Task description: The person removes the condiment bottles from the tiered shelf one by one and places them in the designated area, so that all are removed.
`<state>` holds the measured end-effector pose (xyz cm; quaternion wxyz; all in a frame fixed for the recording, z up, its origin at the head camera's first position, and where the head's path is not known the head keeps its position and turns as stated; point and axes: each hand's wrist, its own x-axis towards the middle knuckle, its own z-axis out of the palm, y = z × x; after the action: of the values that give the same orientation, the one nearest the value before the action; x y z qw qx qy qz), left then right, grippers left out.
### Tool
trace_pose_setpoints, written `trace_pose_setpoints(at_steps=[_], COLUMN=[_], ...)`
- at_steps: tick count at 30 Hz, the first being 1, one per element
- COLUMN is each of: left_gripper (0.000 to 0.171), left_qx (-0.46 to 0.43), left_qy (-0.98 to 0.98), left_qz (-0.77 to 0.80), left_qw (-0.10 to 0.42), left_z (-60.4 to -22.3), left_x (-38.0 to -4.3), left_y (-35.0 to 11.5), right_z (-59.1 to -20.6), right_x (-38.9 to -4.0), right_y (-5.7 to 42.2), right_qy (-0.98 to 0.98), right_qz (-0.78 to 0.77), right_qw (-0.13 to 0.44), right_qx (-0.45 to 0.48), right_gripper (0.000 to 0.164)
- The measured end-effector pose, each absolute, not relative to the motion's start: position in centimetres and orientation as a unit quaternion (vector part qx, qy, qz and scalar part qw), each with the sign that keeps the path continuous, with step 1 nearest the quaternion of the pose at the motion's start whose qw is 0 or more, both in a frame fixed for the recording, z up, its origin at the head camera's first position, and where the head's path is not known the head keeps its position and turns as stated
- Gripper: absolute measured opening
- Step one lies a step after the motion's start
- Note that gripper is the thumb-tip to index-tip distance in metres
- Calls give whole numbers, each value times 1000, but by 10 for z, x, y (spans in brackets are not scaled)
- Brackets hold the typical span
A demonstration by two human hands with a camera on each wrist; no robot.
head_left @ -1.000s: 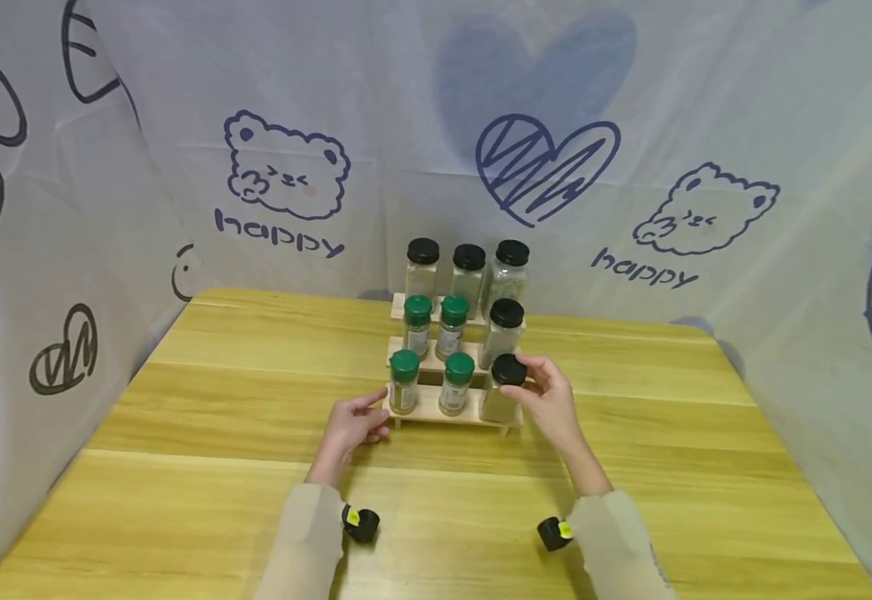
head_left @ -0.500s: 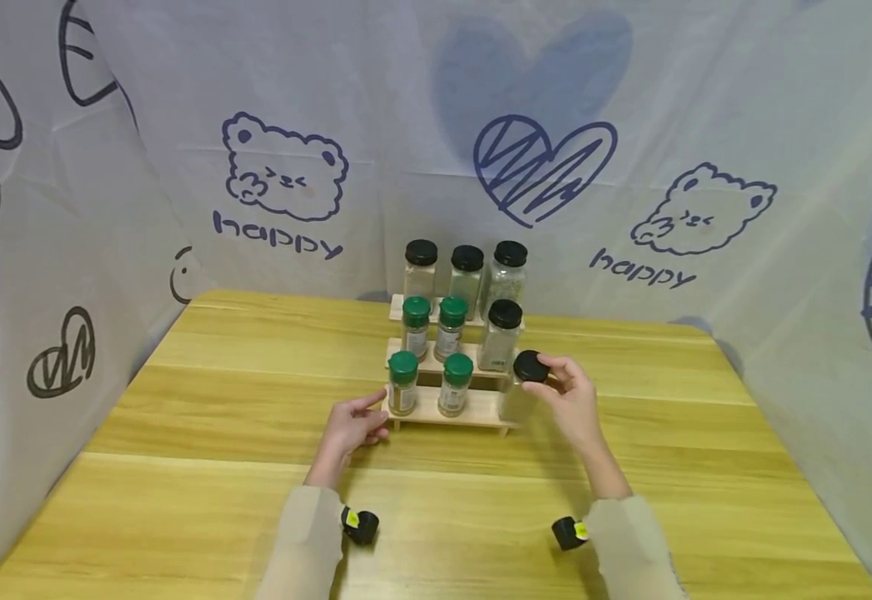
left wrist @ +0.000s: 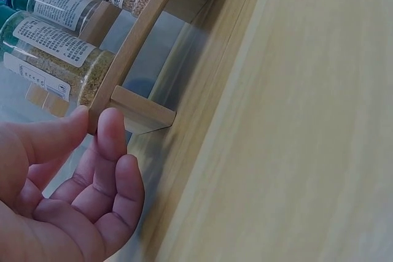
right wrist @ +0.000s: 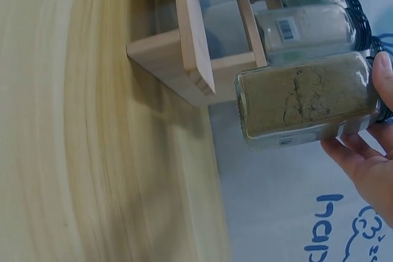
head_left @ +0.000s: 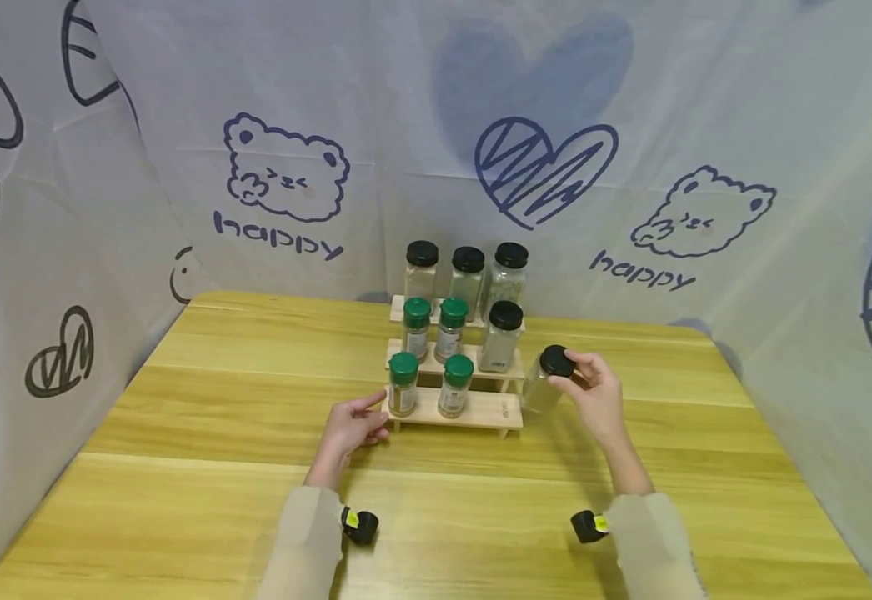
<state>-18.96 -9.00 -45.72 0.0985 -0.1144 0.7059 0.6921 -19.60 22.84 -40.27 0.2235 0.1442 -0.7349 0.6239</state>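
My right hand (head_left: 599, 402) grips a square glass spice jar (head_left: 544, 388) by its black lid end. The jar is tilted, off the right end of a three-step wooden spice rack (head_left: 490, 408). Brownish powder fills it in the right wrist view. With thumb and fingertips, my left hand (left wrist: 73, 182) pinches the left end of the rack's lowest step. On that step stand two round green-capped spice bottles, the left one (head_left: 403, 385) close to my left hand and the other (head_left: 454, 387) near the middle. The step's right end is bare.
The middle step holds two green-capped bottles (head_left: 417, 325) and a black-lidded jar (head_left: 499, 337). Three black-lidded jars (head_left: 467, 279) stand on the top step. A printed white curtain (head_left: 406, 125) hangs behind the wooden table (head_left: 218, 467).
My right hand has lifted the black-lidded jar off the right end of the lowest step and carried it right. My left hand has stayed at the rack's left end.
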Motion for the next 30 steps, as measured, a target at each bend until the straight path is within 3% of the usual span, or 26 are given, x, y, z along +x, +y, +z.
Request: trace_pose_setpoints(at_steps=[22,30], left_gripper=[38,38], left_qx=[-113,-112], left_qy=[701,697], left_qz=[697,701], left_qw=[100,99], left_z=[-461,-461], left_x=[-191,-191], left_y=[-91,-91], right_z=[-420,-425], right_x=[-228,-237], right_y=[241,240], right_qy=[-741,-792], right_qz=[630,582], right_qw=[190,168], right_qx=[132,82], right_gripper=[35,34])
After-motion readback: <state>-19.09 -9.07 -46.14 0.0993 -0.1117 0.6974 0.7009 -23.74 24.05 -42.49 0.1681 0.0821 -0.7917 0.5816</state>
